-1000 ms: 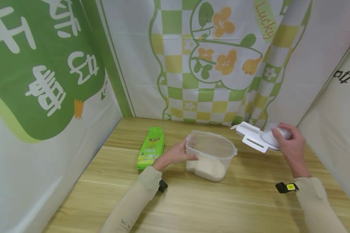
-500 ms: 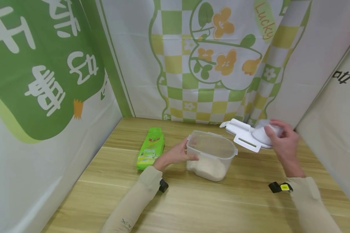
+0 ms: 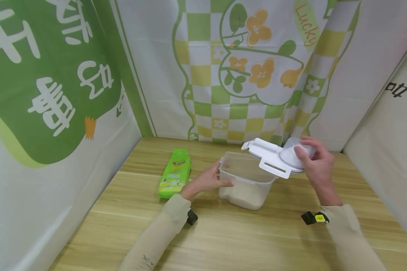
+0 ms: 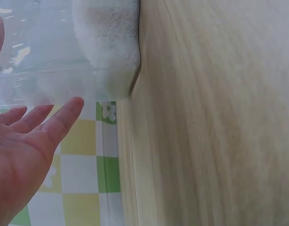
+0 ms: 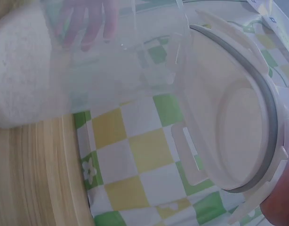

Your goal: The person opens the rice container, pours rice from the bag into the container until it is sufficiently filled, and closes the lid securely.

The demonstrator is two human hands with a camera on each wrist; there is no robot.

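A clear plastic food container stands on the wooden table, partly filled with white grains that look like rice. My left hand holds its left end, thumb on the near side and fingers along the far side. My right hand grips the clear domed cup on top of a white lid. The lid is tilted above the container's right part, its left end over the opening. In the right wrist view, the lid's underside and grey seal face the container.
A green printed bag lies to the left of the container, near my left wrist. The wooden table meets a checked, flower-printed curtain at the back. Cloth walls close in both sides.
My right hand has brought the lid leftward from beside the container to over its opening. The left hand keeps hold of the container, which has barely shifted.
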